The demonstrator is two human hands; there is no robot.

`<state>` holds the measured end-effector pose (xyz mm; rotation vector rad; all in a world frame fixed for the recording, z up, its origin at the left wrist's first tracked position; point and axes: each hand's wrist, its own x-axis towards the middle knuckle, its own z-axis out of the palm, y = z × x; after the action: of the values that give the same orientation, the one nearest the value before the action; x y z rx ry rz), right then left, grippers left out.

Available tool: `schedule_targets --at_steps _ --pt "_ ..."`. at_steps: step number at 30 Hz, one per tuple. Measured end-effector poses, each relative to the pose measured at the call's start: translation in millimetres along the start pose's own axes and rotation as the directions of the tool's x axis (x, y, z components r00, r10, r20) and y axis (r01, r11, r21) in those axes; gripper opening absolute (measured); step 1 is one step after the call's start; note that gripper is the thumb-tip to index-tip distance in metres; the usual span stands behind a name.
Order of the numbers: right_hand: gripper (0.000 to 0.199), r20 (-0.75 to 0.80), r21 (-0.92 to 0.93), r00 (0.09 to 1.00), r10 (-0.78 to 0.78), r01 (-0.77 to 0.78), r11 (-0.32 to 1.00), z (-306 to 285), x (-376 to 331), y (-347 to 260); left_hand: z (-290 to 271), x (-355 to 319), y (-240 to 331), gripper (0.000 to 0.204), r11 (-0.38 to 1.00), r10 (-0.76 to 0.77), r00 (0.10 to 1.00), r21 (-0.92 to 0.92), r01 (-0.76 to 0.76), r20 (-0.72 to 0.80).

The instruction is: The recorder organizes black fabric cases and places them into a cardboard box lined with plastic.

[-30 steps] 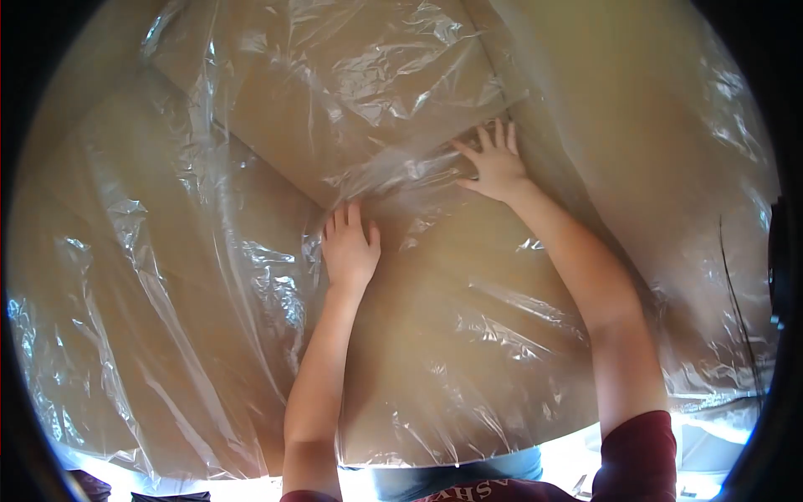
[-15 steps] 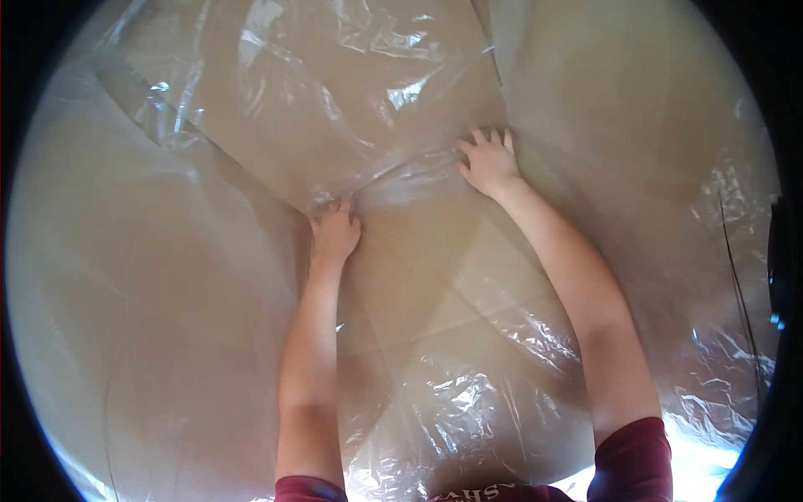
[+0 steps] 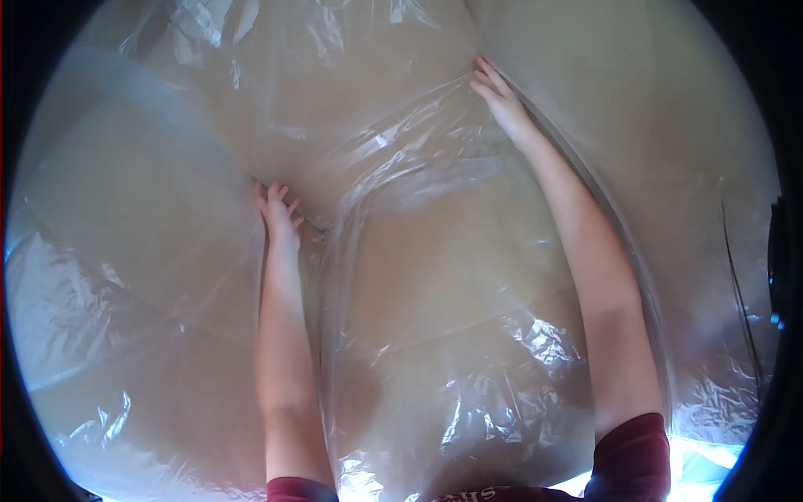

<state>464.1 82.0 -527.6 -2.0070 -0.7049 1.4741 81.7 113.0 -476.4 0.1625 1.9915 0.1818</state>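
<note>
Plastic film [image 3: 401,171] creases between the forearms [image 3: 590,234], over a brown surface [image 3: 443,284].

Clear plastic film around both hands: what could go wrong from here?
The film might stretch or tear where the fingertips of the right hand lie at a crease. The long fold beside the left forearm could catch on the arm and drag. Wrinkles between the hands may leave it uneven.

Clear plastic sheeting [image 3: 539,339], glossy and creased into long folds, covers a tan surface [image 3: 452,284].
</note>
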Motion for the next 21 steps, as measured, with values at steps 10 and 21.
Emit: schedule_targets --at_steps 10,21 --pt "0.031 0.107 -0.703 0.726 -0.680 0.539 0.464 61 -34 -160 65 -93 87 0.062 0.244 0.912 0.394 0.617 -0.748 0.117" --pt "0.056 0.226 -0.952 0.958 -0.174 0.255 0.169 62 110 -141 51 95 178 0.073 0.492 0.657 0.711 0.572 -0.656 0.250"
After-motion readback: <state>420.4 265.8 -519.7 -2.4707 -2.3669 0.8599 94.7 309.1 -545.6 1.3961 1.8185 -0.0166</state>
